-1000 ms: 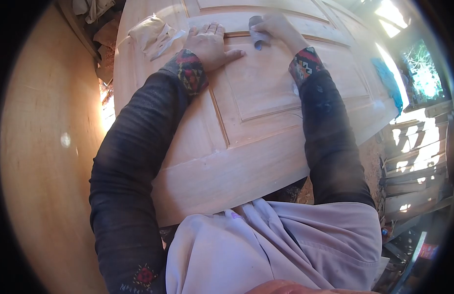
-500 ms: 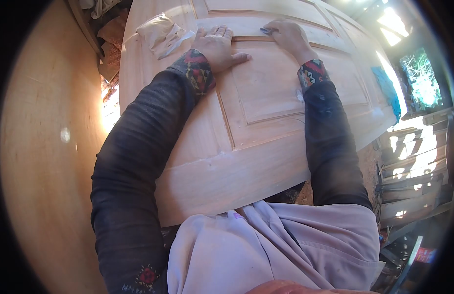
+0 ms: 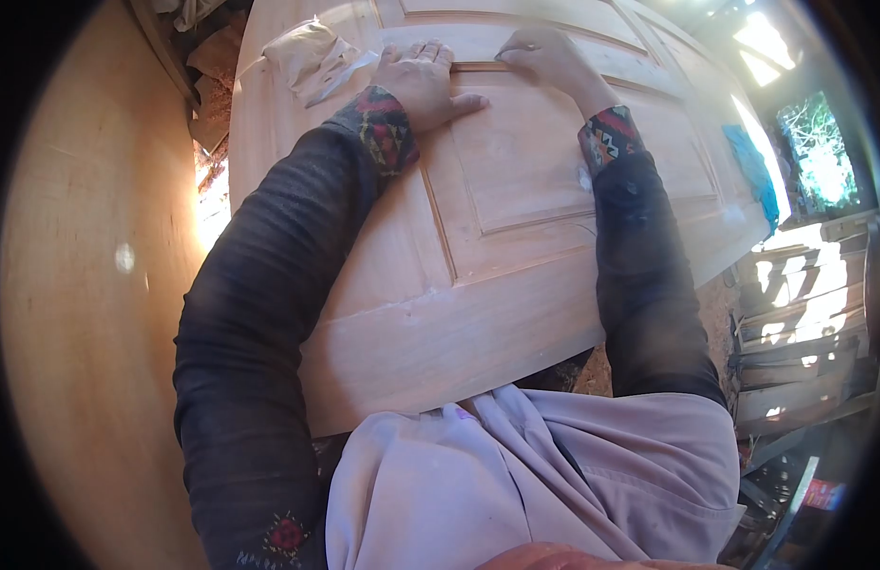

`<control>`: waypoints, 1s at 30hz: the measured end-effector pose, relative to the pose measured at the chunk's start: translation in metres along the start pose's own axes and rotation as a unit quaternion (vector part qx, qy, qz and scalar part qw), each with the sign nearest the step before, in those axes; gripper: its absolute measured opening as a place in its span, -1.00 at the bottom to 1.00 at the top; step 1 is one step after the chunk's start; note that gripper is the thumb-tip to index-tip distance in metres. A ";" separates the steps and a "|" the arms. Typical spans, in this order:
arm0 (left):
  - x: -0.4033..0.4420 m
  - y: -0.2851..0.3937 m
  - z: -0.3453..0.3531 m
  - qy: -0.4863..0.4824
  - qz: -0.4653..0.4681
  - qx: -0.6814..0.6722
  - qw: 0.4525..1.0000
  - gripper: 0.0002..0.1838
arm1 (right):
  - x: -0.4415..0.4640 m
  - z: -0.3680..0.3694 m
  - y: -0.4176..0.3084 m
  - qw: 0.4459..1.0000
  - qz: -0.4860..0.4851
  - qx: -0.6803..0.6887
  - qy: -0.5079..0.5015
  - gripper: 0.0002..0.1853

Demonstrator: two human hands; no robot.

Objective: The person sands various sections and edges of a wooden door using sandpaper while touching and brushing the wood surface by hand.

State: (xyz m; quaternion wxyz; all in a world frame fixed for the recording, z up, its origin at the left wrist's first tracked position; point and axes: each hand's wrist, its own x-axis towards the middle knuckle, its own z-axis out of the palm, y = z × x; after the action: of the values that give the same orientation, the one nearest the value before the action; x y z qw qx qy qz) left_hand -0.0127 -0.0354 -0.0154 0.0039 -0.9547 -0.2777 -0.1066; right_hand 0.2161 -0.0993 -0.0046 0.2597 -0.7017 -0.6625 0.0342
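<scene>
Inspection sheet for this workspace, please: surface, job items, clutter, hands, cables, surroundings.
Surface: pale wooden door with recessed rectangular panels, lying flat-side up.
Job items: the door; anything else in use is hidden.
Clutter: crumpled beige sheet on the door; crumpled blue sheet at its right edge.
Hands: bare left hand flat on the door; bare right hand curled over it, contents hidden.
Cables: nothing seen.
Surroundings: smooth tan wooden board left; rough brown wooden planks right.

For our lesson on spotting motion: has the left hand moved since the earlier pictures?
No. Against the long groove in the wooden panelling, the left hand shows no clear shift in any direction.
</scene>
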 end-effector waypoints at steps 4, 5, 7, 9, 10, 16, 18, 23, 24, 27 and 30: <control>-0.001 -0.001 -0.001 0.001 -0.002 -0.004 1.000 -0.07 | 0.003 -0.004 -0.006 0.995 0.039 -0.089 0.028 -0.74; 0.001 -0.001 -0.002 -0.004 0.000 -0.003 1.000 -0.07 | 0.000 -0.001 -0.005 0.989 0.005 -0.135 0.061 -0.74; 0.002 -0.001 -0.004 -0.020 0.003 0.000 1.000 -0.08 | -0.004 -0.008 -0.023 0.996 0.026 -0.085 0.012 -0.74; 0.000 0.000 0.001 0.003 0.005 -0.004 1.000 -0.09 | -0.006 -0.010 -0.015 0.996 0.048 -0.076 -0.009 -0.75; 0.000 -0.002 0.002 0.017 0.004 -0.005 1.000 -0.10 | 0.000 -0.013 0.007 0.994 0.056 -0.095 -0.004 -0.76; 0.003 0.001 -0.002 -0.011 0.002 0.012 1.000 -0.09 | 0.004 0.004 0.000 0.977 -0.052 -0.198 0.057 -0.76; 0.002 0.001 0.005 0.017 0.007 0.014 1.000 -0.09 | 0.000 0.006 0.005 0.985 -0.046 -0.157 0.053 -0.76; 0.000 -0.002 0.005 0.028 0.008 0.004 1.000 -0.09 | 0.012 -0.004 0.019 0.952 0.116 -0.282 -0.018 -0.75; 0.001 -0.002 -0.001 0.006 0.007 0.000 1.000 -0.09 | 0.008 -0.006 0.004 0.969 0.077 -0.236 0.000 -0.75; 0.003 0.002 0.003 0.004 0.006 0.013 1.000 -0.11 | 0.006 0.005 -0.010 0.978 -0.062 -0.194 0.036 -0.75; 0.000 -0.001 0.006 0.023 0.008 0.007 1.000 -0.12 | 0.012 -0.003 0.021 0.974 0.082 -0.212 -0.002 -0.75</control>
State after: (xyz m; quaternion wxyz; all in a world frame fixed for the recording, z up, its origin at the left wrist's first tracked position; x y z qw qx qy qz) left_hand -0.0118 -0.0342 -0.0213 0.0179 -0.9543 -0.2703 -0.1261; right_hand 0.2383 -0.0885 -0.0072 0.1000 -0.7926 -0.5955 -0.0847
